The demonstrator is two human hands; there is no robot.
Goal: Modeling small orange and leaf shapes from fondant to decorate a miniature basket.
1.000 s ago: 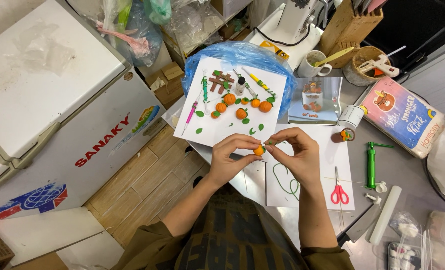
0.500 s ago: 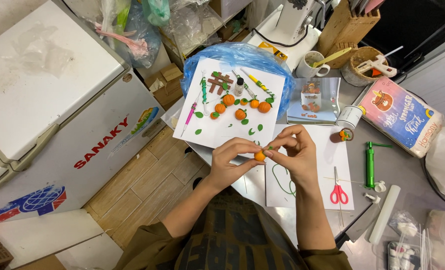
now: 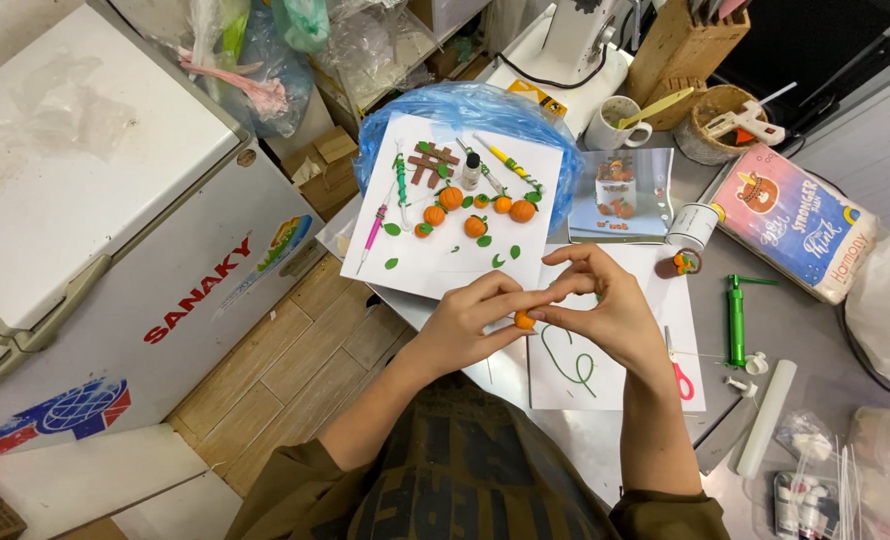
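Observation:
My left hand (image 3: 470, 322) and my right hand (image 3: 605, 305) meet over the table, both pinching a small orange clay ball (image 3: 524, 320) between the fingertips. Beneath them lies a white sheet (image 3: 565, 385) with thin green clay strands. Farther away sits a white board (image 3: 435, 265) carrying several small orange clay pumpkins (image 3: 451, 197), green leaves, a brown clay fence and modelling tools.
Red-handled scissors (image 3: 680, 375), a green extruder tool (image 3: 736, 318), a white roller (image 3: 765, 418), a tape roll (image 3: 692, 225), a reference photo (image 3: 620, 195), a mug, a basket and a colourful packet (image 3: 800, 225) lie around. A white chest freezer (image 3: 85, 230) stands to the left.
Both hands have kept working the orange ball, shifting slightly; my right fingers have lifted and spread a little above it.

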